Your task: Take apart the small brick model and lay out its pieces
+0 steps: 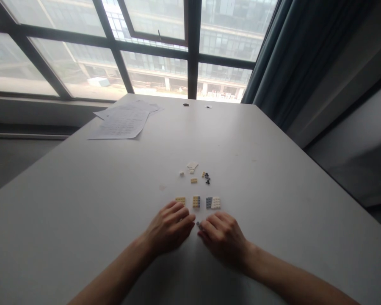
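Right hand: fingertips pinch a small grey plastic piece just above or on the white tabletop; contact unclear. Left hand: fingers curled close together beside it, grip indeterminable. Beyond the hands: a yellow-and-blue-grey studded block.

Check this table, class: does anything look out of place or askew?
The papers lie askew, overlapping at the far left of the table, one corner seeming to poke past its edge. A faint smudge shows left of the bricks.
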`<state>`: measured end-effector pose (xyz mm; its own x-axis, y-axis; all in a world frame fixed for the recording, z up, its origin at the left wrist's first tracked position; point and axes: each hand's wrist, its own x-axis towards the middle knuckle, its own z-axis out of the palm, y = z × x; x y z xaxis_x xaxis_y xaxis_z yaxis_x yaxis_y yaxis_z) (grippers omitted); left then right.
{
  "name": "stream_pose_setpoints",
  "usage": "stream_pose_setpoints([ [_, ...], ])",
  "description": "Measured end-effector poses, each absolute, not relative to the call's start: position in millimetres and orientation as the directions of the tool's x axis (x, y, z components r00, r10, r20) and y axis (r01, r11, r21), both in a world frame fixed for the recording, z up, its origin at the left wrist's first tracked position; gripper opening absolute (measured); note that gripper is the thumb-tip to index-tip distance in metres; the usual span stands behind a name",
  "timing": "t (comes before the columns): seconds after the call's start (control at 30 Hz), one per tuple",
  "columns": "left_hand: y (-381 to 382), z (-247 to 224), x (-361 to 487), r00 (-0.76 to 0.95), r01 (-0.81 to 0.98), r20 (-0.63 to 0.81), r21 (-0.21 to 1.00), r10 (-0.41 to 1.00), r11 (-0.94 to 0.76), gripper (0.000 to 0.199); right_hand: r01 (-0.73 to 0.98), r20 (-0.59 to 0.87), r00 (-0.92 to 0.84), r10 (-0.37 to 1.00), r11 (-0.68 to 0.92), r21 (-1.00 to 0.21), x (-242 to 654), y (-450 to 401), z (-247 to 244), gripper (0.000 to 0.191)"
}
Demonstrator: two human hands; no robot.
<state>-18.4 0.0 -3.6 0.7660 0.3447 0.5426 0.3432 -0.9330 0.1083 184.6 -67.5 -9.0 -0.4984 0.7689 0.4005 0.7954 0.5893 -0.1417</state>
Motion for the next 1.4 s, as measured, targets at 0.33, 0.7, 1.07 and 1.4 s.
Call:
stream_pose_setpoints([
  [0.33, -12.8, -5.5, -6.4, 0.838, 0.275, 0.465, 0.094, 0.287, -0.957, 0.010, 0.827, 0.335, -0.452, 0.827, 0.529, -0.190, 222.2, -67.4, -11.4, 0.011],
  [0.7, -16.7, -0.1, 7.8, 0.859, 0.283, 0.416, 0.103, 0.300, -0.954, 0.017, 0.894, 0.286, -0.319, 0.904, 0.387, -0.226, 264.9, -44.0, 2.3, 0.011],
  [1.07, -18.3, -4.8, 6.7, 0.838, 0.307, 0.446, 0.090, 0.314, -0.947, 0.014, 0.834, 0.259, -0.435, 0.863, 0.494, -0.245, 243.0, 59.5, 11.0, 0.030],
  [1.4, -18.3, -8.3, 6.5, 0.837, 0.298, 0.448, 0.111, 0.315, -0.948, 0.015, 0.815, 0.227, -0.510, 0.830, 0.551, -0.179, 237.0, 63.6, 1.1, 0.015],
])
